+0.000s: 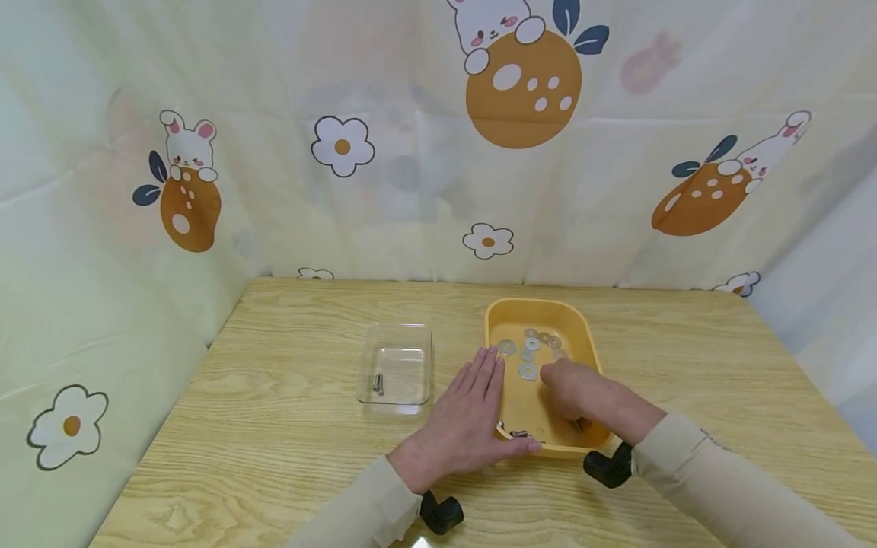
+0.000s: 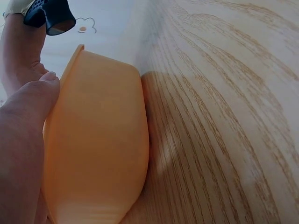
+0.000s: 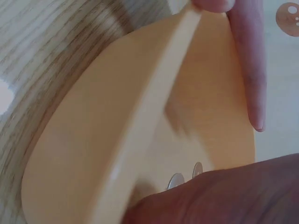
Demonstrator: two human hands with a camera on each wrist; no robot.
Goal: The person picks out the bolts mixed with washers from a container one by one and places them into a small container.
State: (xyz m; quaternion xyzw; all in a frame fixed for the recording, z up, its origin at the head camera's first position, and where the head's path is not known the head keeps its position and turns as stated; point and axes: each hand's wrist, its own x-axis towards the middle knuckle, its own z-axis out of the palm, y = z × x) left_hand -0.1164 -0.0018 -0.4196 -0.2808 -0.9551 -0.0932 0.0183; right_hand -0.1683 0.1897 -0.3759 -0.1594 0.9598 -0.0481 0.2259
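A yellow-orange plastic bin (image 1: 541, 407) stands on the table, with several flat washers (image 1: 527, 371) lying in its far half. Small screws (image 1: 519, 434) lie along its near wall. My left hand (image 1: 462, 426) lies against the bin's left side, fingers straight along the rim and thumb over the near rim. In the left wrist view the thumb (image 2: 35, 95) touches the bin's upper edge. My right hand (image 1: 582, 392) reaches down inside the bin at the right, fingers bent downward and hidden; I cannot tell whether they hold anything. More screws (image 1: 581, 425) show just below it.
To the left of the bin stands a clear plastic box (image 1: 396, 397) with a few screws (image 1: 379, 384) in it. The wooden table (image 1: 288, 396) backs onto a printed curtain (image 1: 397, 205). Black wrist mounts (image 1: 610, 466) hang below both wrists.
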